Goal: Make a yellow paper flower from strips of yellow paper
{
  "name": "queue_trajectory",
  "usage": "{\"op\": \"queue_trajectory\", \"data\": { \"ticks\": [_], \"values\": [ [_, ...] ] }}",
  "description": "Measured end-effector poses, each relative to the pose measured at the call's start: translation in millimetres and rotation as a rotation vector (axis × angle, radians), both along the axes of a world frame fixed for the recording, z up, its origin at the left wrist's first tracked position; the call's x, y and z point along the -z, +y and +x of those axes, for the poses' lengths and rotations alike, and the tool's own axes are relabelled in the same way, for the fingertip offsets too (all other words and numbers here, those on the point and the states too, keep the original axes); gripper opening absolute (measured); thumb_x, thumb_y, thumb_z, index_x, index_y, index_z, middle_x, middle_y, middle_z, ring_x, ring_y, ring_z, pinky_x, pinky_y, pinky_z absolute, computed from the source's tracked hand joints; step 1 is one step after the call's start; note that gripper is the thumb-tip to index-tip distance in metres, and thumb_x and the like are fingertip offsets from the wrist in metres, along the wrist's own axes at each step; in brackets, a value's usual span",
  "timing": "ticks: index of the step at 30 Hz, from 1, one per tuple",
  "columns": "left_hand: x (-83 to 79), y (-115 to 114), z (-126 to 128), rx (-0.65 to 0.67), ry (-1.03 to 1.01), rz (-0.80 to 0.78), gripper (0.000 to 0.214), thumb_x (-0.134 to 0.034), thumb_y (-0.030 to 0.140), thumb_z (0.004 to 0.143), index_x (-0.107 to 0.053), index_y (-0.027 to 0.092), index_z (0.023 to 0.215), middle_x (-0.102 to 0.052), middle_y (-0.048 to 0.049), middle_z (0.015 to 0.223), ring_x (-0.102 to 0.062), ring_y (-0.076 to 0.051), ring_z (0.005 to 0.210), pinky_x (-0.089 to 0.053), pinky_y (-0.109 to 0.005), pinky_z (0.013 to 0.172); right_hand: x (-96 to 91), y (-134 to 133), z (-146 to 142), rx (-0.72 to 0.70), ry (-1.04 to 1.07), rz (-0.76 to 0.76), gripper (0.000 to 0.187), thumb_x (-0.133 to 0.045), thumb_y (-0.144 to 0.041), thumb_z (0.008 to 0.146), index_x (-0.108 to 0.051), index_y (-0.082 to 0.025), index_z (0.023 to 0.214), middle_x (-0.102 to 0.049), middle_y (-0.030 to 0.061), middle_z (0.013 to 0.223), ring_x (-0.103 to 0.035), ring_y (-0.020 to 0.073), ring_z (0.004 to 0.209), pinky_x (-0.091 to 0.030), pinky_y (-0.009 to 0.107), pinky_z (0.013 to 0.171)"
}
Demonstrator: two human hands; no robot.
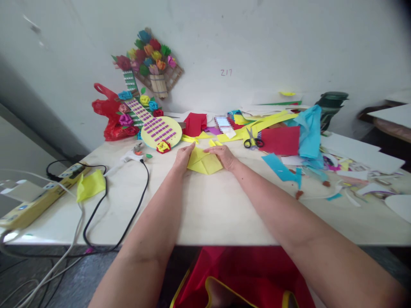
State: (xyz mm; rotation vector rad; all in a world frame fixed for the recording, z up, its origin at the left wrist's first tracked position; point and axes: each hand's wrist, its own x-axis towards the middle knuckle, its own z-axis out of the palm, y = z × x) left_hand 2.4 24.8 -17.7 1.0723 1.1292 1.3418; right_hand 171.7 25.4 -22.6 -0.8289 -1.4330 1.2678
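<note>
Centrally, yellow paper (206, 164) is pinched by left hand (184, 156) and right hand (226, 156), long axis sideways, blunt corner aimed frame-bottom.

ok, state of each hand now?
Left hand: holding the left side of a thin, creased yellow paper sheet.
Right hand: holding its upper right side.

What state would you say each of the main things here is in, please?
Held paper, creased
Left hand, holding the held paper
Right hand, holding the held paper
Scissors, open
Phone, lit
Glue gun, lying down
White adapter, plugged into the power strip
Black cord, looped
Green bottle, upright
Red bag, crumpled
</note>
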Motion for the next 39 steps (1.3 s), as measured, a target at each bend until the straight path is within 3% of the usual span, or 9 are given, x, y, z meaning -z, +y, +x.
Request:
{"op": "queue_trajectory", "data": {
  "ticks": [4, 14, 19, 25, 29, 34, 39],
  "values": [
    [-0.6, -4.3, 0.1, -0.011, 0.098, 0.056, 0.034, -0.071, 0.044, 0.055, -0.052, 0.015, 0.057, -0.05, 0.0023, 0.047, -0.046, -0.01, 0.041, -0.033, -0.021, 0.04, -2.1, -2.3, -1.5, 0.015, -0.015, 0.012, 0.022, -0.062, -0.031, 0.06, -0.072, -0.015, 0.071, -0.07, 0.0049, 0.077, -0.06, 0.0191, 0.086, -0.041, 0.031, 0.082],
    [-1.3, -5.2, 2.3, 0.008, 0.042, 0.069, 0.025, -0.067, 0.034, 0.061, -0.052, 0.015, 0.058, -0.049, 0.0033, 0.048, -0.046, -0.009, 0.043, -0.035, -0.021, 0.042, 7.7, 7.6, -5.3, 0.101, -0.067, -0.013, 0.022, -0.068, -0.031, 0.055, -0.065, -0.016, 0.071, -0.064, -0.0011, 0.065, -0.056, 0.0122, 0.063, -0.045, 0.027, 0.065],
    [1.1, -3.2, 2.3, 0.092, -0.013, 0.065, 0.028, -0.069, 0.038, 0.061, -0.053, 0.015, 0.061, -0.049, 0.0028, 0.049, -0.048, -0.01, 0.044, -0.037, -0.022, 0.044, 7.9, 8.1, -6.7, 0.1, -0.077, -0.097, 0.021, -0.068, -0.032, 0.056, -0.062, -0.017, 0.07, -0.063, -0.0016, 0.064, -0.056, 0.0121, 0.06, -0.046, 0.027, 0.062],
    [-2.4, -3.2, 3.4, 0.098, -0.071, -0.051, 0.044, -0.061, 0.059, 0.062, -0.052, 0.015, 0.061, -0.052, -0.0019, 0.051, -0.053, -0.014, 0.048, -0.04, -0.026, 0.047, 7.2, 5.9, -8.2, 0.125, -0.119, -0.109, 0.017, -0.067, -0.031, 0.057, -0.061, -0.017, 0.065, -0.062, -0.0021, 0.059, -0.056, 0.0126, 0.056, -0.046, 0.027, 0.057],
    [0.7, -5.9, 2.1, 0.18, 0.004, 0.032, 0.038, -0.073, 0.045, 0.056, -0.048, 0.016, 0.058, -0.048, 0.0026, 0.048, -0.046, -0.009, 0.042, -0.034, -0.022, 0.042, 6.6, 5.2, -7.3, 0.125, -0.138, -0.085, 0.017, -0.068, -0.03, 0.056, -0.062, -0.017, 0.065, -0.063, -0.0018, 0.06, -0.056, 0.0127, 0.058, -0.046, 0.026, 0.058],
    [3.2, -6.3, 1.3, 0.149, 0.116, 0.097, 0.038, -0.073, 0.037, 0.057, -0.041, 0.017, 0.055, -0.042, 0.0063, 0.044, -0.037, -0.005, 0.037, -0.025, -0.018, 0.038, 6.7, 5.8, -7.0, 0.125, -0.143, -0.096, 0.018, -0.069, -0.031, 0.056, -0.062, -0.017, 0.065, -0.062, -0.0022, 0.059, -0.056, 0.0126, 0.058, -0.045, 0.026, 0.057],
    [-2.5, -8.1, 4.6, 0.09, 0.154, 0.098, 0.031, -0.073, 0.035, 0.057, -0.047, 0.016, 0.058, -0.048, 0.0048, 0.047, -0.044, -0.007, 0.041, -0.032, -0.019, 0.04, 7.4, 7.1, -6.3, 0.109, -0.117, -0.1, 0.018, -0.066, -0.031, 0.058, -0.065, -0.016, 0.068, -0.063, -0.0016, 0.062, -0.057, 0.0127, 0.059, -0.046, 0.027, 0.06]
  ]
}}
